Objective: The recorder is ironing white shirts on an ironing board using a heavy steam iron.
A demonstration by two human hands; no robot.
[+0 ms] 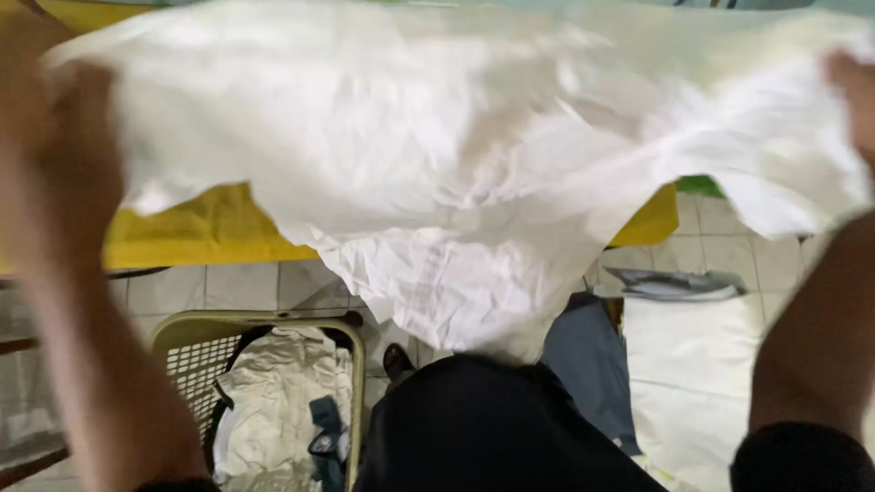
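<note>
**A:** so what's going on with the hands here?

**B:** Both are up high, stretching a big white garment (456,164) out wide in the air. The left hand (64,137) is gripping its left edge, fingers clenched into the cloth, though it's pretty blurry. The right hand (852,91) is pinching the far right edge, only partly in view at the frame's border.

**A:** and where's the garment sitting exactly?

**B:** It's hanging between the two hands, wrinkled, sagging down in the middle over the person's dark lap. It's spreading above a yellow-covered surface (200,232), can't tell if it's touching it or not.

**A:** anything else lying around?

**B:** Down left on the tiled floor (246,287) there's an olive-green laundry basket (182,351) holding a crumpled pale garment (283,401) and something dark. To the right there's a grey-blue cloth (592,364) lying beside a stack of white folded fabric (693,364), with a greyish piece (674,284) resting on top of that.
</note>
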